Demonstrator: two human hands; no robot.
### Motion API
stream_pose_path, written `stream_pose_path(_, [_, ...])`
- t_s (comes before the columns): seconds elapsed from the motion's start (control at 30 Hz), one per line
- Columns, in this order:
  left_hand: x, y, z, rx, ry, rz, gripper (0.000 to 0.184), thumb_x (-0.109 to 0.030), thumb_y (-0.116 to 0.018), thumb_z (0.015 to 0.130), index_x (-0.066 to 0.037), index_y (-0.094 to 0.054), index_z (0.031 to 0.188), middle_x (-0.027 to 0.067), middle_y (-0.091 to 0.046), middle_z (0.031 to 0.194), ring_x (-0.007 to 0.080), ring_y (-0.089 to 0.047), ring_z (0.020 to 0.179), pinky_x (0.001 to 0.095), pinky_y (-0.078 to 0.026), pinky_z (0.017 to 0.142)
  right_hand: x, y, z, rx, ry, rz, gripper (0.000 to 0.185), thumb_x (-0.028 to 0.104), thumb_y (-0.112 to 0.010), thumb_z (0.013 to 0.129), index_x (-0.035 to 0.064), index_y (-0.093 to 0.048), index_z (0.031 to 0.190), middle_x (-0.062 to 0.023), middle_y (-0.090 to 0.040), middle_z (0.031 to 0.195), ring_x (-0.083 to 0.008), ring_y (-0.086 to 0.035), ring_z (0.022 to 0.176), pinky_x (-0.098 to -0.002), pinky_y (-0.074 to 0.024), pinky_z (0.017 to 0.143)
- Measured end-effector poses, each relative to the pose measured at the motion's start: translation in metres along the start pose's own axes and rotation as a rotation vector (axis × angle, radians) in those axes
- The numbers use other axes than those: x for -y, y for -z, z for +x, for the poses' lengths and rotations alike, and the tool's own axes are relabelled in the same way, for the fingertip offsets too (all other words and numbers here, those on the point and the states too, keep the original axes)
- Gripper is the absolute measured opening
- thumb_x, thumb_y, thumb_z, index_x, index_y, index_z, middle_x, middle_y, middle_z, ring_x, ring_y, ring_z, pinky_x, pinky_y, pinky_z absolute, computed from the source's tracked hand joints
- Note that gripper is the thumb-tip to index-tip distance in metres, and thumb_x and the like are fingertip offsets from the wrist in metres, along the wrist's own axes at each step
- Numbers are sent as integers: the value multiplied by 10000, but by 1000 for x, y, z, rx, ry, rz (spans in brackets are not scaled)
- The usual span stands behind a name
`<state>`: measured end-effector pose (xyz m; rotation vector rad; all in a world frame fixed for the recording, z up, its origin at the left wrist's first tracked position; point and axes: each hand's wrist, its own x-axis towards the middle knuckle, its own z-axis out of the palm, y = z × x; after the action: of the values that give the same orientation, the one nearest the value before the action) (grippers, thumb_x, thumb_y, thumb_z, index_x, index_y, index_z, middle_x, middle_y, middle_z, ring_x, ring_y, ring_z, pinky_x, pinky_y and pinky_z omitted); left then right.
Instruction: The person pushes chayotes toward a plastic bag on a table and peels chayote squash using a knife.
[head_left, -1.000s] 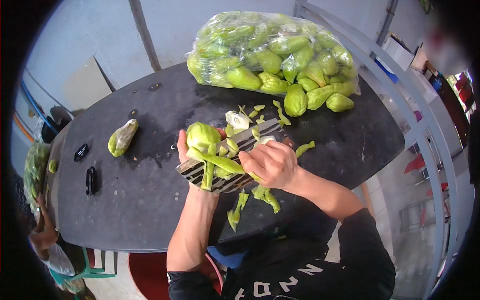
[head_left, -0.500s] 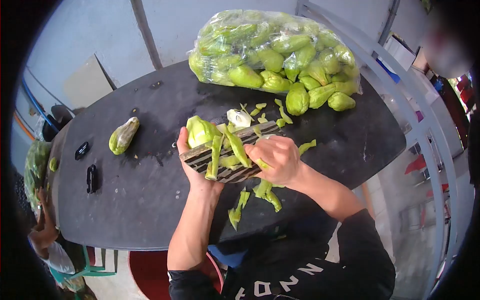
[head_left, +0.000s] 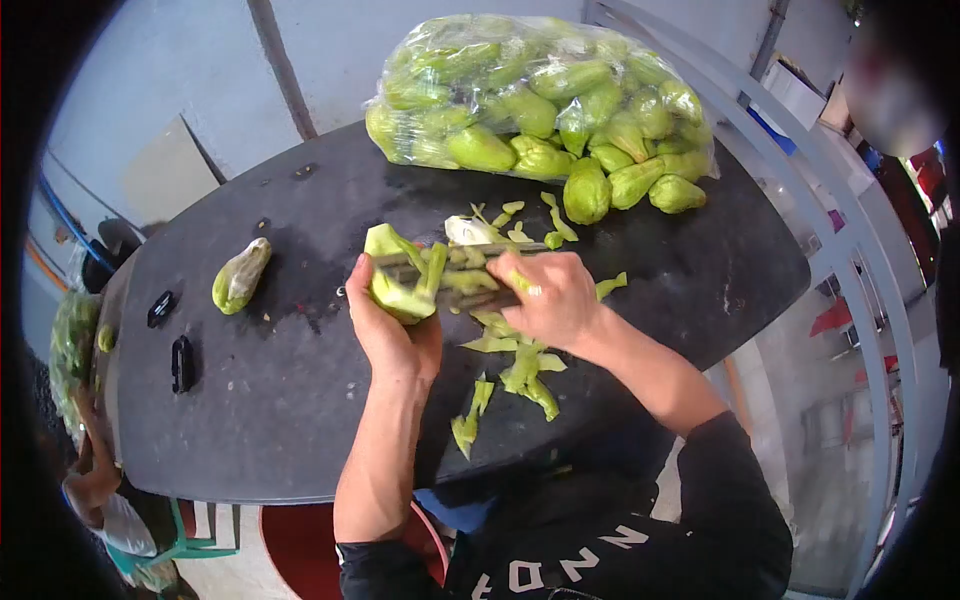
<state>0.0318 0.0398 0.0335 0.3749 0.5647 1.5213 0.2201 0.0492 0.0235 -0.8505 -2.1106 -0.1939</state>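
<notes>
My left hand (head_left: 388,335) is wrapped round a partly peeled green chayote (head_left: 402,300) above the table. In my right hand (head_left: 552,305) is a broad knife (head_left: 465,262), its handle hidden by my fingers and its blade slightly blurred. The blade reaches left to the chayote, and strips of green peel (head_left: 470,281) cling to it. Below my hands lies a heap of peelings (head_left: 528,375) on the table. A pale, peeled piece of chayote (head_left: 465,230) rests just behind the blade.
A large clear bag of chayotes (head_left: 545,95) fills the table's back, with several spilling from its mouth. One whitish-green chayote (head_left: 241,275) and two small black objects (head_left: 181,363) lie on the left. A red tub (head_left: 300,550) stands below the front edge. Another person's arm (head_left: 95,455) shows far left.
The knife blade has swung from a flat tilt across the chayote to a more edge-on position. More of the chayote's cut side shows, and some peel has dropped onto the heap below.
</notes>
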Motion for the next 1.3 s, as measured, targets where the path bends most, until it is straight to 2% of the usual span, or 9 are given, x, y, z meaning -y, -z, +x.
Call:
stream_pose_path(0.1, [2,-3,0,-86,-94,5,485,-477,-519,937,-60,-622,1162,106,-646,1124,252,-591,1080,389,-438,995,-5,2,-2,52,-120,-21,297,112,-735,716,94,-528,927,-78,-594,649,-300,-658,619,-407,-512,527])
stream_pose_path(0.2, [2,-1,-2,-5,-75,17,503,-479,-495,948,-49,-606,1184,119,-645,1133,264,-592,1076,400,-443,988,7,15,0,58,-25,25,360,93,-791,657,75,-599,960,-101,-666,742,-321,-674,668,-392,-542,582])
stream_pose_path(0.37, [3,0,-2,21,-57,26,480,-458,-496,949,-61,-604,1198,117,-656,1117,264,-608,1051,420,-464,962,4,10,3,-10,49,59,336,91,-761,676,85,-531,921,-74,-598,653,-287,-653,606,-398,-502,519])
stream_pose_path(0.47, [4,-4,-4,43,-90,62,481,-453,-489,953,-65,-603,1213,115,-657,1138,253,-605,1080,422,-460,971,-10,8,-3,110,-162,-17,295,77,-742,672,45,-589,922,-101,-639,704,-323,-653,636,-384,-521,545])
stream_pose_path(0.7, [0,7,-1,145,-9,75,536,-492,-486,942,-31,-619,1181,125,-663,1112,266,-606,1078,401,-447,982,15,24,3,20,46,69,325,67,-769,634,52,-646,935,-91,-628,696,-302,-650,615,-383,-514,546])
stream_pose_path(0.73, [0,6,-2,140,-8,80,519,-485,-485,944,-39,-629,1167,117,-667,1096,265,-607,1077,401,-445,983,15,21,4,-5,50,71,332,134,-767,674,90,-535,908,-65,-586,633,-282,-640,584,-397,-498,524])
stream_pose_path(1.13, [4,-6,-9,122,-76,138,539,-465,-485,928,-54,-579,1264,109,-641,1170,254,-608,1075,412,-465,959,-5,10,-1,5,-46,2,378,126,-740,726,79,-516,1026,-119,-633,673,-352,-660,626,-441,-523,553])
stream_pose_path(1.23, [0,3,-2,318,-23,154,510,-379,-490,927,-99,-484,1353,110,-610,1152,251,-614,1043,423,-504,890,-14,8,4,202,-337,-79,235,104,-673,797,65,-511,962,-176,-625,677,-403,-637,637,-478,-506,554])
stream_pose_path(1.3, [-1,1,-2,312,7,96,490,-389,-488,938,-86,-513,1322,133,-630,1119,257,-620,1027,405,-491,915,-22,8,1,197,-344,-97,216,106,-653,814,70,-513,973,-169,-625,658,-406,-635,622,-488,-508,560])
